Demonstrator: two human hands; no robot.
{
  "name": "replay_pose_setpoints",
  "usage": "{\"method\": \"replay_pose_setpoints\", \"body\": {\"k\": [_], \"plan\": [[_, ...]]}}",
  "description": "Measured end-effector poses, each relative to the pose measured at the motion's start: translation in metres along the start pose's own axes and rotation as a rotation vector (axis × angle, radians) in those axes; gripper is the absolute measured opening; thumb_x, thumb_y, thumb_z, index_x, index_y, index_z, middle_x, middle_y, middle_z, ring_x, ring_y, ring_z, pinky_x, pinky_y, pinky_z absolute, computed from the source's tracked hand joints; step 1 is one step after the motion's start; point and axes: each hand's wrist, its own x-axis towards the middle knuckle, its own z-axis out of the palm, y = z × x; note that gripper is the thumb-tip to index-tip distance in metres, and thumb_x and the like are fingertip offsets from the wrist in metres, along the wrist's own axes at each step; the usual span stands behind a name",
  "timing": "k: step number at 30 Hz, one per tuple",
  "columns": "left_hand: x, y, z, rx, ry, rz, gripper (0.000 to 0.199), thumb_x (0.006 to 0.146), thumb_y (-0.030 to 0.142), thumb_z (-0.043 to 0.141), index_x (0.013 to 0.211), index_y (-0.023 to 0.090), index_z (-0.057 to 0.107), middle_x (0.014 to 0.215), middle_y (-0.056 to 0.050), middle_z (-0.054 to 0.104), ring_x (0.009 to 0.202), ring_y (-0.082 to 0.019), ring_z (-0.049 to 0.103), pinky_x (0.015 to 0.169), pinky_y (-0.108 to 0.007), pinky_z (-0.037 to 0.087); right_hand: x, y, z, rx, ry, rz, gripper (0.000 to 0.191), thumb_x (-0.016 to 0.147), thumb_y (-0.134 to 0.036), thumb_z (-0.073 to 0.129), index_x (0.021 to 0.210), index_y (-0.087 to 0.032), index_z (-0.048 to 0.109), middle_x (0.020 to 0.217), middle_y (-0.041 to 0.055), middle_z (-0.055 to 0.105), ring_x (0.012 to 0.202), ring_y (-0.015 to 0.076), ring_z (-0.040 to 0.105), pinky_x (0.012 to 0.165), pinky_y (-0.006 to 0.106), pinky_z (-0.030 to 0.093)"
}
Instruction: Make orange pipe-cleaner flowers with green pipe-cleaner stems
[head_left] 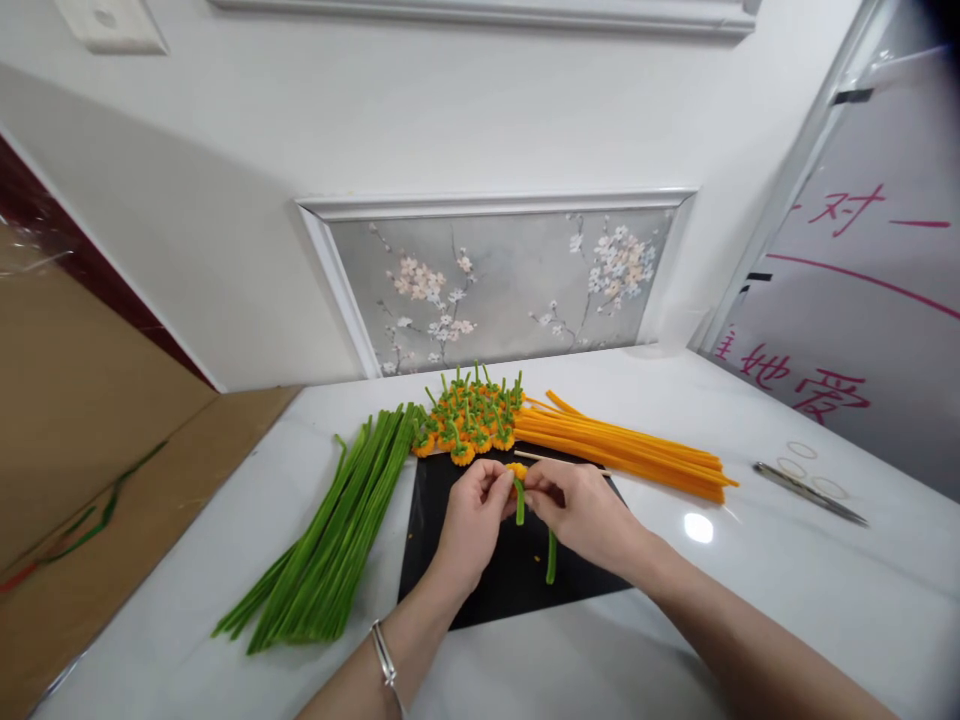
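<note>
My left hand [474, 512] is closed, thumb and fingertips pinching a small orange pipe-cleaner pumpkin [517, 469]. A short green pipe cleaner [520, 504] hangs down from it between my hands. Fingers bent in a pinch, my right hand [581, 503] meets the pumpkin's right side and grips green pipe cleaner there. Another green length [552, 560] shows below the right hand; whether it joins the first piece is hidden. Both hands are over a black mat [442, 570]. Behind them sits a cluster of several finished-looking orange pumpkins [463, 453] with green stems.
A bundle of green pipe cleaners [337, 545] lies to the left, orange pipe cleaners [622, 445] to the right. A thin stick [551, 459] crosses the mat's back edge. Tweezers [810, 492] and clear rings [802, 450] lie far right. Cardboard [112, 520] borders the left.
</note>
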Motion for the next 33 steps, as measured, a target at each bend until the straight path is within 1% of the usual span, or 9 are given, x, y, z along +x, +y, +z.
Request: {"method": "replay_pose_setpoints", "body": {"k": [4,6,13,18,21,23,26,29,33], "plan": [[0.001,-0.003,-0.002,0.039,-0.004,0.018,0.022,0.082,0.032,0.06,0.071,0.015,0.05,0.063,0.005,0.044,0.054,-0.006,0.038,0.048,-0.015,0.033,0.002,0.005,0.002,0.308,-0.032,0.15,0.002,0.076,-0.019,0.057,0.077,-0.018,0.058,0.066,-0.0024,0.06,0.059,0.0111,0.054,0.055,0.022,0.039],[0.002,-0.004,-0.002,0.063,-0.025,0.044,0.022,0.083,0.032,0.058,0.072,0.015,0.049,0.062,0.005,0.044,0.054,-0.006,0.038,0.049,-0.016,0.032,0.003,0.007,0.002,0.414,0.003,0.182,0.007,0.074,-0.018,0.058,0.081,-0.018,0.057,0.071,-0.0018,0.062,0.064,0.0118,0.057,0.059,0.023,0.042],[0.0,-0.003,0.0,0.113,-0.033,0.045,0.02,0.082,0.031,0.057,0.071,0.016,0.051,0.061,0.005,0.046,0.052,-0.007,0.037,0.048,-0.018,0.03,0.002,0.006,0.005,0.589,0.012,0.233,0.014,0.074,-0.022,0.062,0.086,-0.019,0.056,0.073,-0.0026,0.058,0.062,0.0106,0.057,0.054,0.022,0.047],[-0.002,-0.002,0.003,0.096,-0.008,-0.02,0.021,0.08,0.034,0.06,0.071,0.016,0.053,0.059,0.006,0.045,0.051,-0.007,0.036,0.048,-0.018,0.03,0.001,0.006,0.009,0.65,0.018,0.267,0.012,0.076,-0.023,0.06,0.087,-0.019,0.057,0.08,-0.0018,0.058,0.066,0.0108,0.062,0.064,0.026,0.054],[-0.002,-0.002,0.002,0.062,-0.011,-0.051,0.022,0.078,0.035,0.062,0.072,0.015,0.055,0.059,0.005,0.048,0.051,-0.007,0.04,0.049,-0.018,0.032,0.0,0.007,0.009,0.626,0.014,0.271,0.01,0.078,-0.023,0.059,0.086,-0.019,0.057,0.081,-0.0011,0.06,0.066,0.0117,0.063,0.065,0.027,0.055],[-0.002,-0.002,0.002,0.039,-0.026,-0.079,0.023,0.077,0.036,0.063,0.072,0.015,0.055,0.059,0.004,0.051,0.052,-0.008,0.044,0.05,-0.019,0.034,0.001,0.008,0.006,0.547,-0.002,0.244,0.007,0.08,-0.023,0.056,0.086,-0.019,0.058,0.079,-0.0009,0.061,0.064,0.0123,0.063,0.06,0.025,0.053],[-0.002,-0.003,0.001,0.031,-0.039,-0.118,0.024,0.077,0.037,0.064,0.073,0.015,0.057,0.061,0.002,0.056,0.056,-0.01,0.051,0.053,-0.02,0.039,0.001,0.009,0.0,0.249,0.005,0.134,0.008,0.081,-0.019,0.054,0.082,-0.02,0.062,0.071,-0.0015,0.061,0.059,0.012,0.059,0.055,0.023,0.046],[-0.002,-0.004,0.001,0.044,-0.047,-0.127,0.024,0.077,0.038,0.063,0.073,0.015,0.057,0.062,0.001,0.058,0.057,-0.011,0.054,0.056,-0.022,0.042,0.001,0.01,-0.006,-0.045,0.047,0.014,0.01,0.079,-0.013,0.056,0.076,-0.02,0.063,0.069,-0.0008,0.062,0.061,0.0127,0.056,0.058,0.024,0.042],[-0.002,-0.002,0.002,0.046,-0.053,-0.102,0.024,0.076,0.037,0.064,0.071,0.014,0.057,0.061,0.002,0.055,0.056,-0.01,0.053,0.055,-0.022,0.044,0.0,0.011,-0.007,-0.172,0.027,-0.047,0.014,0.08,-0.009,0.054,0.076,-0.02,0.062,0.072,0.0007,0.061,0.065,0.0141,0.056,0.061,0.025,0.041]]}}
